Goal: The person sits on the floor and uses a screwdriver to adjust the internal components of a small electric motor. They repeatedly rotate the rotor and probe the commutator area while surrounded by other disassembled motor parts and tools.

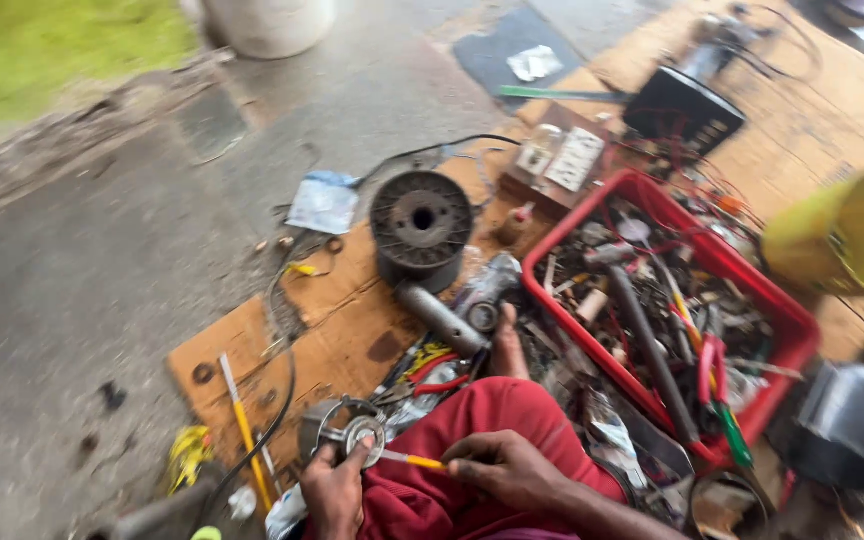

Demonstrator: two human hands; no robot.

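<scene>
Looking down from the head camera, I see a large sheet of brown cardboard (342,330) spread across grey concrete, filling the middle of the frame. At right of centre sits a red plastic crate (792,330) heaped with tools and wire. Above the centre stands a dark round motor core (420,222), with a grey angle grinder (472,305) lying just below it.

Low in the frame, my red-clothed knee (492,420) rises between the two hands. My left hand (335,492), at lower centre-left, grips a small round metal part (352,430) from below, thumb up against its rim, fingers closed around it. My right hand (507,468), just right of it, rests on the knee with fingers pinched on the yellow handle of a thin screwdriver (414,460).

The screwdriver's long axis runs nearly level, left to right, its tip pointing left and meeting the round part near the centre. So the part lies directly left of the right hand's grip, one tool-length away. The right wrist bends inward, forearm entering from the lower right; the left forearm is out of view below the frame edge.
</scene>
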